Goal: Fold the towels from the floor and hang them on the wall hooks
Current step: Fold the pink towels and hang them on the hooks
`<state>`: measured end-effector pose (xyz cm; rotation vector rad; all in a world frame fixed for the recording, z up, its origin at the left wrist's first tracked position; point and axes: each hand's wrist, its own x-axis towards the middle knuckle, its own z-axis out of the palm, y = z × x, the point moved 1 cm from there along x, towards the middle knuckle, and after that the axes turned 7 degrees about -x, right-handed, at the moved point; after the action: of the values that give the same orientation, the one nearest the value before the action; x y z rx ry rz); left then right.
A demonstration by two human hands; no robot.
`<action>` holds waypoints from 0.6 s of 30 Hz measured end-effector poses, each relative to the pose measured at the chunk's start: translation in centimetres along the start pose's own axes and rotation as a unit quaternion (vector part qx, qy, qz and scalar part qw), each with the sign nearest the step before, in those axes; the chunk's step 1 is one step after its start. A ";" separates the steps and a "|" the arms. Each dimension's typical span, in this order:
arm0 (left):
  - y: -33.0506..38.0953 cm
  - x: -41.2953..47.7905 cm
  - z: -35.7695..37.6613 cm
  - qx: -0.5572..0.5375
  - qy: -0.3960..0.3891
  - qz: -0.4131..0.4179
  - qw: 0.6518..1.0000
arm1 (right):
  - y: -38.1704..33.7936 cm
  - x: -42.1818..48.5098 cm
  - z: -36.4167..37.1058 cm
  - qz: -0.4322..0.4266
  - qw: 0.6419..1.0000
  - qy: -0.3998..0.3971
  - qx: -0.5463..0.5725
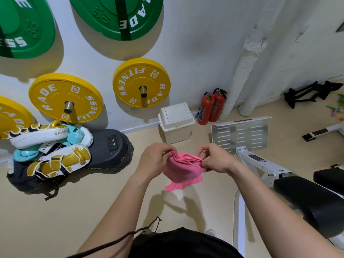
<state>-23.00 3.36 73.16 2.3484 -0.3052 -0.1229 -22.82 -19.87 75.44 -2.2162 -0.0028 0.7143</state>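
Both hands (183, 161) bunch pink towel (181, 169) near "RADE FITNESS" plates (141, 83)

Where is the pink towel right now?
In the head view the pink towel is mid-frame, bunched and held in the air between the left hand and the right hand, in front of the white bin.
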 end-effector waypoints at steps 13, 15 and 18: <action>-0.7 1.2 0.3 -0.060 0.096 -0.075 0.991 | -0.3 -1.1 2.6 -0.069 0.982 0.051 -0.167; -0.6 1.4 0.0 -0.053 0.103 -0.067 0.991 | -0.3 -1.3 2.6 -0.068 0.979 0.044 -0.185; -0.2 1.8 -0.3 -0.048 0.104 -0.056 0.992 | -0.5 -1.3 2.8 -0.072 0.974 0.047 -0.208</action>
<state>-21.19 3.24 73.18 2.2600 -0.0646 0.0525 -25.13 -17.89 74.95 -2.6136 -0.2875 0.5638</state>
